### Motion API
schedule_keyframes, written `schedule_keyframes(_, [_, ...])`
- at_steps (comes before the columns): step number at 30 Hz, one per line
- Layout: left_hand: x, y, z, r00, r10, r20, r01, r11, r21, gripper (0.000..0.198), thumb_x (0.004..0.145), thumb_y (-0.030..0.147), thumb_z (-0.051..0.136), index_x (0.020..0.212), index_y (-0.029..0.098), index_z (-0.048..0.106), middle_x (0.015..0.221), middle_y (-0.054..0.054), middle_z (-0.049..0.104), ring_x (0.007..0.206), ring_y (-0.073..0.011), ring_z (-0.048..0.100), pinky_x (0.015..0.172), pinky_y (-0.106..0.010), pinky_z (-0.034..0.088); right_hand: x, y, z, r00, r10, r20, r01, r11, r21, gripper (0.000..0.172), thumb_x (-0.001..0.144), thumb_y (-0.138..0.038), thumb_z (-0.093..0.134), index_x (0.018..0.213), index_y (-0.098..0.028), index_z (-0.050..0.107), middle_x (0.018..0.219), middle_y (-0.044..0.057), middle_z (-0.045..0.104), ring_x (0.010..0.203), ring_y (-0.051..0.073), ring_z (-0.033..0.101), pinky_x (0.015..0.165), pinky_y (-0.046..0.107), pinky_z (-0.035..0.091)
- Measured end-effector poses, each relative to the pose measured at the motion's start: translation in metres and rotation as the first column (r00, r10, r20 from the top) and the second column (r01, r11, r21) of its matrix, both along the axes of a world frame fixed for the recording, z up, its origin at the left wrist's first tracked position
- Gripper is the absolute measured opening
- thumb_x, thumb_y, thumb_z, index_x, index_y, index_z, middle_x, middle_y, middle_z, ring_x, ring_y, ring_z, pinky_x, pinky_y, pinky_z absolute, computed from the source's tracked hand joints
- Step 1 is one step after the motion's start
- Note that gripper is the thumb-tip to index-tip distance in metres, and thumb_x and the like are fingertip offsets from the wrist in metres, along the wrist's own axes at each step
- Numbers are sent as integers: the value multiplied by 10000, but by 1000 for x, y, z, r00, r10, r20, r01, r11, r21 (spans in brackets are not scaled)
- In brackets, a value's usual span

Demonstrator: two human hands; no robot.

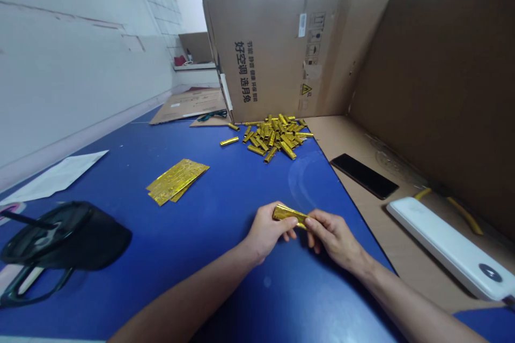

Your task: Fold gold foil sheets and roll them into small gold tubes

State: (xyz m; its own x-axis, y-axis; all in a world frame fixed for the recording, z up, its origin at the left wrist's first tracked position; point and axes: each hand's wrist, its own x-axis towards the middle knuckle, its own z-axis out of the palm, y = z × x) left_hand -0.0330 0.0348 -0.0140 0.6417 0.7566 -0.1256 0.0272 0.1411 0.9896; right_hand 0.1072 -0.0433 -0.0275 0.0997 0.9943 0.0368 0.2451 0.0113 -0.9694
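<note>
A rolled gold foil piece [288, 215] is held between both hands just above the blue table [225, 209]. My left hand [267, 231] pinches its left end, fingers closed around it. My right hand [332, 235] pinches its right end with thumb and fingertips. Ahead on the table lies a pile of several finished gold foil rolls [275, 136], with one loose gold roll [229, 141] to its left. A flat stack of gold foil sheets [177, 180] lies to the left of my hands.
A big cardboard box wall [281, 48] stands behind the pile and along the right. On the cardboard at right lie a black phone [364, 175] and a white power bank [450, 246]. A black visor cap [64, 238] and white paper [56, 176] sit at left.
</note>
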Motion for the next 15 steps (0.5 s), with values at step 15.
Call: schedule_keyframes(15, [-6, 7, 3, 995, -52, 88, 57, 997, -52, 339, 722, 438, 539, 772, 104, 508, 503, 1, 560, 395, -94, 536, 384, -172, 378, 1, 1, 6, 991, 60, -122, -70, 995, -72, 338, 808, -463, 447, 660, -161, 477, 502, -29, 539, 388, 63, 439, 403, 188, 326])
